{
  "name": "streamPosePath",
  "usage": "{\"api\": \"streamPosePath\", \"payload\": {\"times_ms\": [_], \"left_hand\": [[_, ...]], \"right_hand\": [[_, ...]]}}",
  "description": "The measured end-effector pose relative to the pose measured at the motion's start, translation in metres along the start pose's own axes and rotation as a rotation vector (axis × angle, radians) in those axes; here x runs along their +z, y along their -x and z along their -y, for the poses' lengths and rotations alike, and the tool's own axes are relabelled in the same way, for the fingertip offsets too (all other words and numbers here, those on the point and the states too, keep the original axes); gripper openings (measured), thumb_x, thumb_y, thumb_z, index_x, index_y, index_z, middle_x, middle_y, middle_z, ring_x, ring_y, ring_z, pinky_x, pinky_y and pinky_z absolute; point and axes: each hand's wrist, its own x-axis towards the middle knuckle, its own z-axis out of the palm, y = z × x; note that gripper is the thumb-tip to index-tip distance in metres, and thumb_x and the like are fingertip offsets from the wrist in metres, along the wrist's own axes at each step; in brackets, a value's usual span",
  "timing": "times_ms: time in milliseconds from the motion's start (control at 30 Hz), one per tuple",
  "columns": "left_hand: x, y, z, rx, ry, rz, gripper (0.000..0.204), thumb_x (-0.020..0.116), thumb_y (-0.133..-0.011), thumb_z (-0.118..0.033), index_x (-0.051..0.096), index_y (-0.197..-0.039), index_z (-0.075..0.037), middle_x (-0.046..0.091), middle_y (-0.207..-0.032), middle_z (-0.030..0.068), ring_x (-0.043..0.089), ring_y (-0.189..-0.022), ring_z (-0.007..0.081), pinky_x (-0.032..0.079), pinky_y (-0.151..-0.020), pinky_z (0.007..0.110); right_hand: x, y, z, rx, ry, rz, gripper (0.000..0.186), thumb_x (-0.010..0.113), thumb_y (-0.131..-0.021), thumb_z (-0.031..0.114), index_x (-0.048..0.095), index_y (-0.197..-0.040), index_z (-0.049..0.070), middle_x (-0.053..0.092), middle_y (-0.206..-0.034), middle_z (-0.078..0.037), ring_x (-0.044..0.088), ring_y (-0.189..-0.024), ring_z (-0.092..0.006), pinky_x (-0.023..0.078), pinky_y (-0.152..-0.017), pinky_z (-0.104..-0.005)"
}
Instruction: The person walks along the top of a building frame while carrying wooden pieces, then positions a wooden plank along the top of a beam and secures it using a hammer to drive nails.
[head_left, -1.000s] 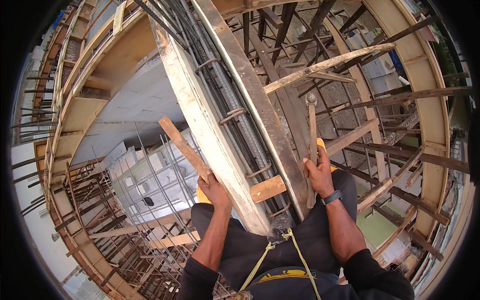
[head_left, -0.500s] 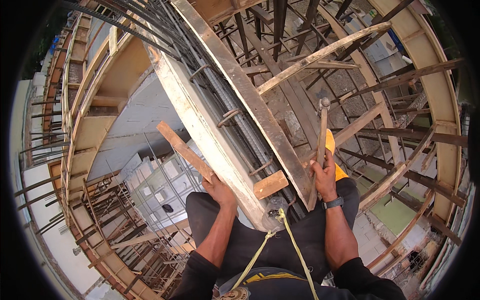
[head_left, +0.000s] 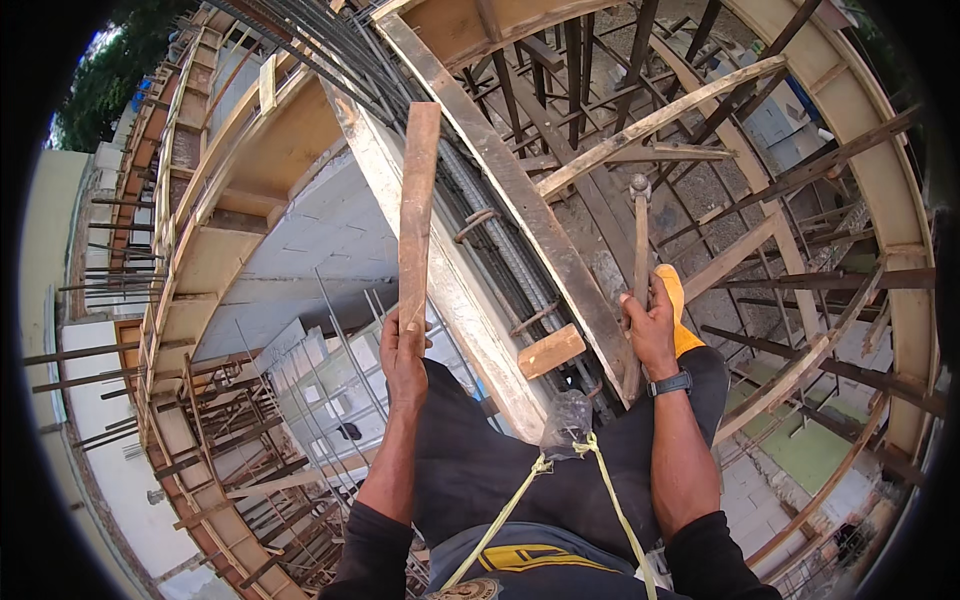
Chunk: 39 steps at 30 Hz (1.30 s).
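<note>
My left hand (head_left: 404, 355) is closed round the lower end of a reddish-brown wooden strip (head_left: 418, 205), raised upright in front of the pale beam side board (head_left: 460, 315). In my right hand (head_left: 652, 325) is the wooden handle of a hammer (head_left: 641, 220), its metal head pointing away from me. That hand is beside the near end of the dark formwork board (head_left: 520, 205). Between the two boards run steel reinforcing bars (head_left: 505, 255). A short wood block (head_left: 551, 351) bridges the gap near my lap. A clear plastic bag (head_left: 568, 422) hangs from a yellow string.
Curved plywood formwork (head_left: 205, 262) sweeps round the left, another curved form (head_left: 880, 150) round the right. Timber props and braces (head_left: 665, 120) crowd the drop at right. Thin upright rods (head_left: 335, 320) rise at left. A yellow boot (head_left: 678, 305) shows beside my right hand.
My left hand has swung the wooden strip from a leftward slant to nearly upright, over the pale board. My right hand still holds the hammer. The view has shifted slightly.
</note>
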Motion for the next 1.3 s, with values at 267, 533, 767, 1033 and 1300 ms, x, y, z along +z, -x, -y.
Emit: {"api": "streamPosePath", "payload": {"times_ms": [267, 533, 767, 1033, 1300], "left_hand": [[0.020, -0.021, -0.041, 0.141, -0.846, 0.397, 0.051, 0.087, -0.077, -0.033, 0.066, -0.113, -0.005, 0.074, -0.093, 0.0127, 0.072, -0.088, 0.0207, 0.054, -0.075, 0.035], [0.019, -0.022, -0.061, 0.360, -1.199, 0.404, 0.059, 0.090, -0.071, -0.036, 0.063, -0.114, -0.007, 0.071, -0.105, 0.0111, 0.071, -0.094, 0.0329, 0.055, -0.080, 0.043], [-0.012, 0.003, -0.039, 0.391, -0.992, 0.246, 0.054, 0.082, -0.084, -0.026, 0.060, -0.129, -0.006, 0.064, -0.112, 0.0131, 0.064, -0.095, 0.0259, 0.052, -0.084, 0.038], [-0.007, 0.006, -0.038, 0.401, -1.003, 0.201, 0.056, 0.081, -0.086, -0.030, 0.060, -0.132, -0.007, 0.065, -0.119, 0.0136, 0.063, -0.101, 0.0266, 0.052, -0.086, 0.038], [-0.012, 0.007, -0.041, 0.360, -1.061, 0.216, 0.056, 0.080, -0.086, -0.032, 0.060, -0.132, -0.007, 0.065, -0.122, 0.0131, 0.065, -0.099, 0.0258, 0.052, -0.085, 0.037]], "right_hand": [[-0.002, -0.008, -0.023, 0.024, 0.012, -0.036, 0.037, 0.066, -0.093, 0.014, 0.053, -0.124, 0.000, 0.060, -0.080, 0.000, 0.052, -0.062, -0.0064, 0.040, -0.053, -0.0237], [-0.005, -0.011, -0.037, 0.061, -0.041, -0.124, 0.029, 0.066, -0.090, 0.015, 0.055, -0.113, 0.003, 0.061, -0.076, -0.001, 0.055, -0.057, -0.0094, 0.043, -0.050, -0.0250], [-0.009, -0.010, -0.037, 0.207, -0.088, -0.143, 0.014, 0.064, -0.090, 0.016, 0.058, -0.099, 0.006, 0.062, -0.076, -0.001, 0.056, -0.059, -0.0100, 0.045, -0.054, -0.0260], [-0.012, -0.011, -0.040, 0.345, -0.187, -0.146, 0.017, 0.064, -0.090, 0.018, 0.059, -0.098, 0.003, 0.062, -0.076, -0.004, 0.058, -0.061, -0.0127, 0.048, -0.057, -0.0279], [-0.018, -0.012, -0.042, 0.431, -0.257, -0.104, 0.017, 0.063, -0.092, 0.019, 0.065, -0.096, 0.002, 0.063, -0.078, -0.004, 0.059, -0.065, -0.0134, 0.049, -0.060, -0.0284]]}}
